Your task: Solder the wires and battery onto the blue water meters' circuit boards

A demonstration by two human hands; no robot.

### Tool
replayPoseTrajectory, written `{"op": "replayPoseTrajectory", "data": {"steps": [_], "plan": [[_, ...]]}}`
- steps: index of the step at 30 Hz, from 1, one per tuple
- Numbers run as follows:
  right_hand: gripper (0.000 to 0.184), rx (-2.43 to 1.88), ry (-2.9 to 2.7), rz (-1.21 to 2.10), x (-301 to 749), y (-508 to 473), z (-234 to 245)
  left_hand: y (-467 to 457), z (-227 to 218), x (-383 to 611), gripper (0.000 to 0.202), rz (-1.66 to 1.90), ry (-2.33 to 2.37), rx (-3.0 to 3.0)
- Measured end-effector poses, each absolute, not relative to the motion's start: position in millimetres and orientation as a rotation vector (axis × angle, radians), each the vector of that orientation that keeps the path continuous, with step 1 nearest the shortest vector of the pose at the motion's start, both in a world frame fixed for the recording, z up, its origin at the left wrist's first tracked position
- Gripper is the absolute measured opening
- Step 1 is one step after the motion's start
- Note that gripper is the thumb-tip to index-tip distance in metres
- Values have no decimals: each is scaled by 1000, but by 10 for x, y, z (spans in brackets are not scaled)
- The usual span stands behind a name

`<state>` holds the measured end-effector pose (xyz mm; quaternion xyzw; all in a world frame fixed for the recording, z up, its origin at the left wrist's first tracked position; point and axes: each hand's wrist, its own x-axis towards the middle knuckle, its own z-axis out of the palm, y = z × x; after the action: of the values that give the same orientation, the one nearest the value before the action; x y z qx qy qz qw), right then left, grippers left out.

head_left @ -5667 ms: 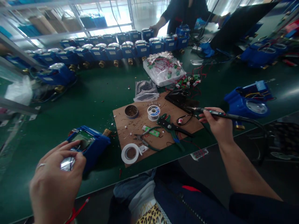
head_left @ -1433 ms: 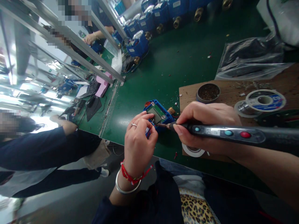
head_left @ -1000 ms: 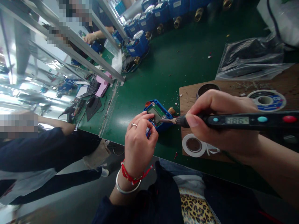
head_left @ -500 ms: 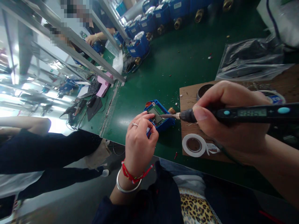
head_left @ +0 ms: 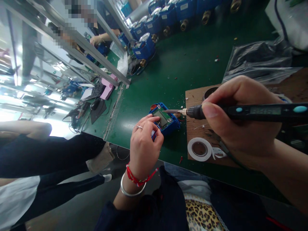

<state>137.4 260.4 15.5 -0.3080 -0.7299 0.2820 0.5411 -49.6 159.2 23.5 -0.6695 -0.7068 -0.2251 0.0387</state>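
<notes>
In my right hand (head_left: 243, 118) is a black soldering iron (head_left: 256, 111) with a small display and light-blue buttons. Its tip points left, over the far part of a green circuit board (head_left: 166, 113); whether it touches cannot be told. That board, with a grey LCD screen (head_left: 160, 119), sits in an opened blue water meter (head_left: 173, 127) with brass ends, on the green bench. My left hand (head_left: 145, 139) is closed at the meter's near left edge, fingertips on the board. Thin wires (head_left: 153, 134) show between thumb and fingers, partly hidden.
A cardboard sheet (head_left: 192, 128) carries a roll of white tape (head_left: 199, 149) and a round tin (head_left: 209, 92). Clear plastic bags (head_left: 260, 61) lie behind it. Several blue meters (head_left: 143, 48) line the back. Metal posts (head_left: 108, 69) rise at left, where other people work.
My right hand has lifted the iron's tip from over the screen toward the board's far edge, so more of the screen shows. My left hand stays put. A person's leg at left has shifted.
</notes>
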Motion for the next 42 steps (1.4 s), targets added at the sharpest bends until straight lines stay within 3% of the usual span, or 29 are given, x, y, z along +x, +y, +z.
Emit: {"op": "replayPoseTrajectory", "data": {"steps": [9,15,18,27,42], "plan": [[8,-768,-1713,685,1340,2560,186,1573,243,-494,11,-718,-2159,-2052],[9,-561,-1724,728,1291,2587,143,1500,193,-534,7,-782,-2158,-2034],[7,-467,-1748,756,1254,2593,98,1457,182,-535,13,-827,-2126,-2037],[40,-317,-1894,993,1157,2486,0,1391,210,-494,16,-855,-1875,-2186],[43,-220,-1997,984,1100,2417,-66,1325,176,-447,21,-880,-1860,-2135]]}}
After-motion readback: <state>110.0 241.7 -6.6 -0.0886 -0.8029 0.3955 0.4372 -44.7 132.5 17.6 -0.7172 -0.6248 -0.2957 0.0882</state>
